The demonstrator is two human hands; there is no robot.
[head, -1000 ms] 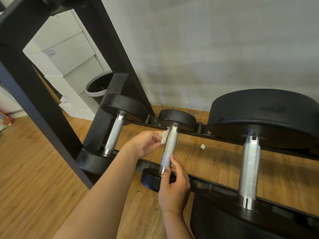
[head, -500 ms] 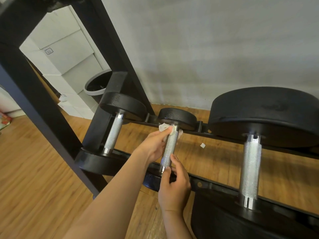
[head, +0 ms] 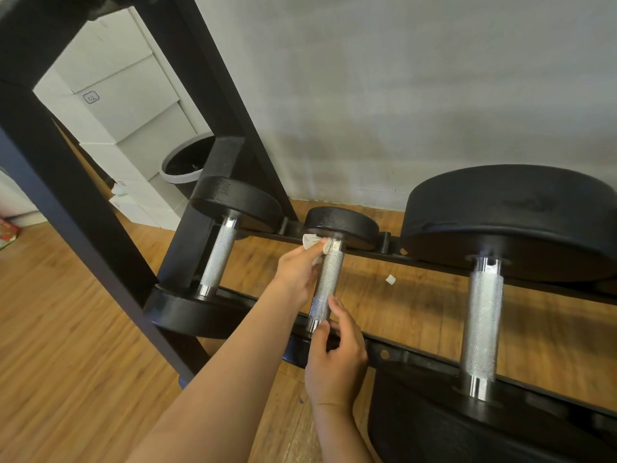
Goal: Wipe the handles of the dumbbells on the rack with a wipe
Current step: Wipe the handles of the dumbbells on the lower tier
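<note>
At far end of handle (head: 327,282), wipe (head: 310,240) pinned under left hand (head: 297,274) fingers (head: 315,248).

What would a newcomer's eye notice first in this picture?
The left hand presses a crumpled white wipe against the far end of the middle dumbbell's knurled silver handle, while the right hand pinches its near end. To the right, a much bigger black dumbbell rests on the black metal rack.

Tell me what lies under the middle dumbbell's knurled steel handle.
Brown wooden floor shows between the black rack rails; the left hand holding the white wipe covers the rest.
</note>
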